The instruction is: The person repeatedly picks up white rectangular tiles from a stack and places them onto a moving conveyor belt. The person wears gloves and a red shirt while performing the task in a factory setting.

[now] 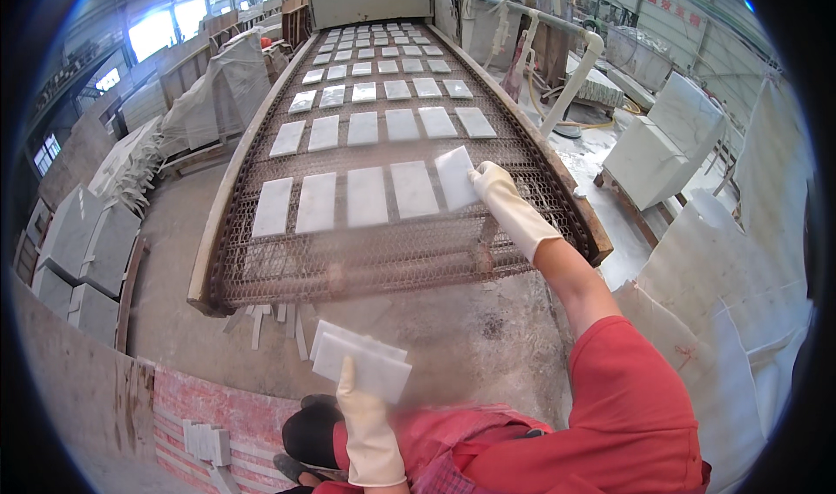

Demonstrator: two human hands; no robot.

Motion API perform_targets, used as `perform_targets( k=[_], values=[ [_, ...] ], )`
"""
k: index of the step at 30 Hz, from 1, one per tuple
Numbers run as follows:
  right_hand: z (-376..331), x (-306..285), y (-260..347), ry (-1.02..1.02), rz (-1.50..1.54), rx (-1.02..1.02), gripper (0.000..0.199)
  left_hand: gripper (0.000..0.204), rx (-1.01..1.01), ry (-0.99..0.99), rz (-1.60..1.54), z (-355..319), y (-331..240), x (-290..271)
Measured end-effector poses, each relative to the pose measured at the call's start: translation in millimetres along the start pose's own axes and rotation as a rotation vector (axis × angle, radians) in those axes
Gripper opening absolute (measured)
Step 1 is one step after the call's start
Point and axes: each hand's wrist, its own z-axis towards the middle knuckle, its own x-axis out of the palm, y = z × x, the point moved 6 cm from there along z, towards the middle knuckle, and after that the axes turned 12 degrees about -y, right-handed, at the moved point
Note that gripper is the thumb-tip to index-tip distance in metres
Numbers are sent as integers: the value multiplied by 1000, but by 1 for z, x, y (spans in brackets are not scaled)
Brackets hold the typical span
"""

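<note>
At the near end of the mesh conveyor (383,250), a white stone tile (455,177) is gripped by its lower right corner in the gloved right hand (493,181), tilted at the end of the front row of tiles (340,200). A small stack of like tiles (361,365) is pinched from below by the gloved left hand (357,389), held over the floor (470,337). With only a corner grip, the tilted tile could be dropped onto the mesh and chipped, or knocked against its neighbour and the row pushed askew. The stack, held by one edge, could slide apart; broken strips (261,320) already lie below the belt's lip.
</note>
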Motion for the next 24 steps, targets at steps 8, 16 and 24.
perform_targets(
  k=[8, 16, 24],
  values=[
    [-185, -7, 46, 564, -15, -633, 42, 55, -3, 106, -3, -8, 2, 20],
    [-289, 30, 28, 1046, 400, -64, 58, 51, -10, 210, 106, -11, 10, 19],
    [-203, -11, 3, 724, 486, -30, 53, 57, -41, 198, 319, 1, 24, 27]
  ],
)
